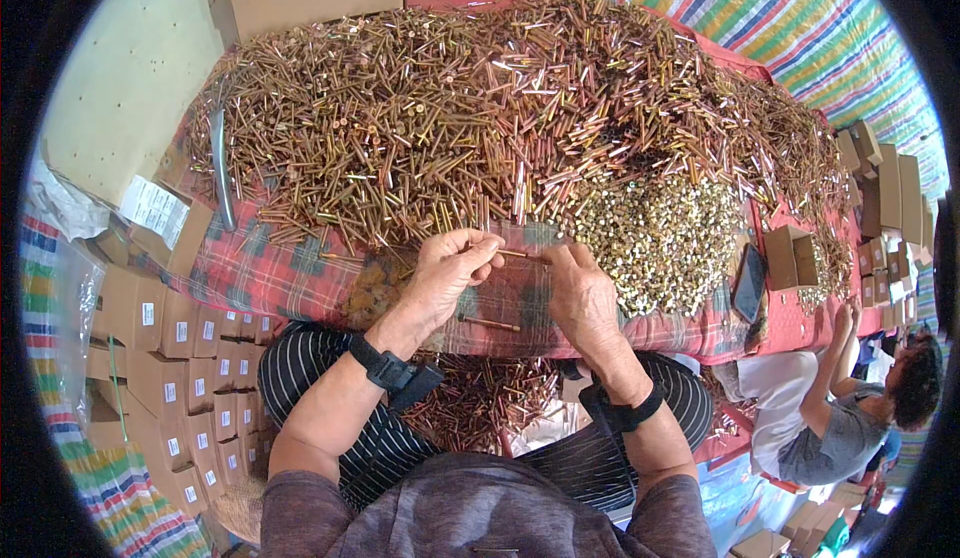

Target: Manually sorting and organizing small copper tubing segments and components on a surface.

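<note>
Head view: left hand (455, 263) has thumb and forefinger pinched on one end of a slim copper-coloured rod (520, 255); right hand (578, 288) has its fingers closed at the other end. Whether a small part sits within the right fingers cannot be told. The rod lies roughly level between the hands, above the near part of a red plaid cloth (300, 273). A loose rod (490, 324) rests on the cloth, below the hands. Beyond them spreads a large heap of rods (400, 128), lying in mixed directions. A pile of small shiny metal pieces (675, 243) sits just beside the right hand, on its right. Farther right are a dark phone (748, 283) and an open cardboard box (790, 256). Labelled cartons (180, 388) are stacked at lower left; a co-worker (835, 433) sits at right
</note>
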Motion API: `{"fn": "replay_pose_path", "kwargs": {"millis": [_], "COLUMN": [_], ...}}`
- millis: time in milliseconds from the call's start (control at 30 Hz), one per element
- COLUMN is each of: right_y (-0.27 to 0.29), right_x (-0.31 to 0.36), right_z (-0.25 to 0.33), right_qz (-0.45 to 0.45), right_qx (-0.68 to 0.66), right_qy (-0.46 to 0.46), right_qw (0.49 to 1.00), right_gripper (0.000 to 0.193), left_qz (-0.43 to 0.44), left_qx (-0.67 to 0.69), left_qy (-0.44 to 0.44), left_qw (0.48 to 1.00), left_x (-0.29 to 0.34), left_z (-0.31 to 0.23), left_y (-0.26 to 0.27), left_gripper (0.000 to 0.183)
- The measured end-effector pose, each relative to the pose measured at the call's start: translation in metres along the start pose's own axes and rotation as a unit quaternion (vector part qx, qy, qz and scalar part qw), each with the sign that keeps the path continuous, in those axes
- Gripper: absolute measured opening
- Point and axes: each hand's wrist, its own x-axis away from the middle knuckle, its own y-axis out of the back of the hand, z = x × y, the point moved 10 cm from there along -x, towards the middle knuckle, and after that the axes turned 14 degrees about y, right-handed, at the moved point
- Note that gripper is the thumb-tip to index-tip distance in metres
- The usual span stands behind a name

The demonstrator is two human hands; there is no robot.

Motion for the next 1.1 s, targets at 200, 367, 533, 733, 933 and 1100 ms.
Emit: {"fn": "replay_pose_path", "kwargs": {"millis": [200, 367, 533, 733, 933, 1100], "right_y": [-0.003, -0.010, -0.002, -0.011, -0.015, -0.009], "right_x": [0.001, 0.003, 0.001, -0.002, -0.008, -0.007], "right_z": [0.007, 0.027, 0.003, -0.024, -0.023, -0.021], "right_qz": [-0.009, -0.026, -0.061, -0.035, -0.034, -0.050], "right_qx": [-0.086, -0.084, -0.065, 0.125, 0.154, 0.051], "right_qy": [0.021, 0.051, 0.024, 0.082, 0.074, 0.047], "right_qw": [0.996, 0.995, 0.996, 0.988, 0.985, 0.996], "right_gripper": [0.034, 0.033, 0.011, 0.007, 0.005, 0.005], "left_qz": [-0.004, -0.037, -0.013, 0.025, 0.000, -0.001], "left_qx": [-0.100, -0.244, -0.010, 0.066, 0.060, 0.056], "left_qy": [-0.017, -0.058, 0.113, 0.095, 0.065, 0.065], "left_qw": [0.995, 0.967, 0.993, 0.993, 0.996, 0.996], "left_x": [0.003, 0.007, 0.002, -0.004, -0.001, 0.000], "left_z": [0.001, 0.003, 0.034, 0.030, 0.026, 0.026], "left_y": [-0.012, -0.015, -0.003, -0.005, -0.004, -0.004], "left_gripper": [0.022, 0.026, 0.021, 0.017, 0.011, 0.009]}}
